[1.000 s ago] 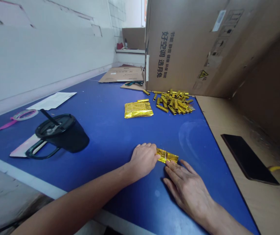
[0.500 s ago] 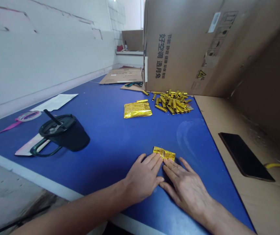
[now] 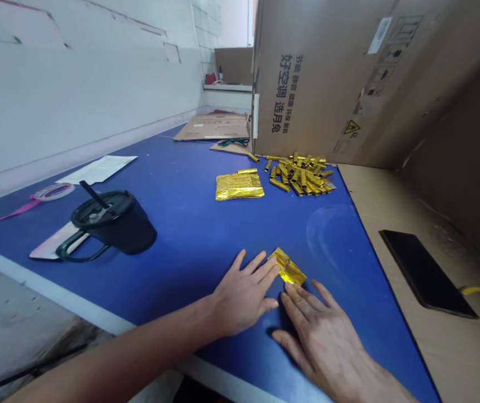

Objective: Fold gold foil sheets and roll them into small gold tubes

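Observation:
A small sheet of shiny gold foil (image 3: 290, 268) lies slantwise on the blue tabletop (image 3: 198, 235). My left hand (image 3: 244, 291) is flat with its fingers spread, and its fingertips touch the foil's left end. My right hand (image 3: 318, 327) is stretched out too, its fingertips at the near edge of the foil. Farther off lies a flat stack of gold foil sheets (image 3: 239, 186), with a narrow gold roll (image 3: 247, 171) along its back edge. Right of the stack is a heap of small gold foil tubes (image 3: 302, 176).
A dark lidded mug (image 3: 118, 224) with a straw stands on the left. Near it lie a roll of pink tape (image 3: 53, 192) and white paper (image 3: 99, 169). A large cardboard box (image 3: 319, 73) rises behind the heap. On cardboard at right lies a black phone (image 3: 427, 273).
The foil sheet has turned clockwise, its right end now nearer me. My hands have moved slightly apart, and the left hand's fingers have spread wider.

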Demonstrator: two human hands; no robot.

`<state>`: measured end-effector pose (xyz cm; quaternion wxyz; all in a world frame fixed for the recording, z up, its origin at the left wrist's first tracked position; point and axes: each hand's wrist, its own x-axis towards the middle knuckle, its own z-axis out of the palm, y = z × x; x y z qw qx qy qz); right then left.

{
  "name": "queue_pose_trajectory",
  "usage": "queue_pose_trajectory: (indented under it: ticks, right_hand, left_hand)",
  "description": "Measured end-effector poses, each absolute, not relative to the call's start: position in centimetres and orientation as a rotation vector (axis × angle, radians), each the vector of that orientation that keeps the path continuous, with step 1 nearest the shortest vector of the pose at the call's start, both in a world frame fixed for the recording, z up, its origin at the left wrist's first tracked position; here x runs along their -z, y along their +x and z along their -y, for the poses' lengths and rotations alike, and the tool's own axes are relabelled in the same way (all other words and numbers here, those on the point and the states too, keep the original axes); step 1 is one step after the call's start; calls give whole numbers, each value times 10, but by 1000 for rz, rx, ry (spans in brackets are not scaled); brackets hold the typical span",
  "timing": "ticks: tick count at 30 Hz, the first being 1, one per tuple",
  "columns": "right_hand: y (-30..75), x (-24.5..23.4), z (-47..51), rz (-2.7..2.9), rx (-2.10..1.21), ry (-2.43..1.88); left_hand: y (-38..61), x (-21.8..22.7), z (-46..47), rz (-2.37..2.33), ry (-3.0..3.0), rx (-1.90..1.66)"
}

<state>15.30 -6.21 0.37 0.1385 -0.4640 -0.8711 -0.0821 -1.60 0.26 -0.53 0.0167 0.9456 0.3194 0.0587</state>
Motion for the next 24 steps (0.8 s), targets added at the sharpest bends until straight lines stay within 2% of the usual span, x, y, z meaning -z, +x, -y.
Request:
queue_pose_trajectory:
  ticks: [12,21,24]
  right_hand:
    - [143,-7,67,2582,258,-1372]
    - [138,-16,73,2693,-281,-1268]
    - [139,-19,71,2657,-355,-1216]
  left_hand:
    - [-10,8,-5,-1086,2830,-230]
    - [-3,2,-20,-1024,2705,-252]
    - [1,4,-22,-1079,2677,-320]
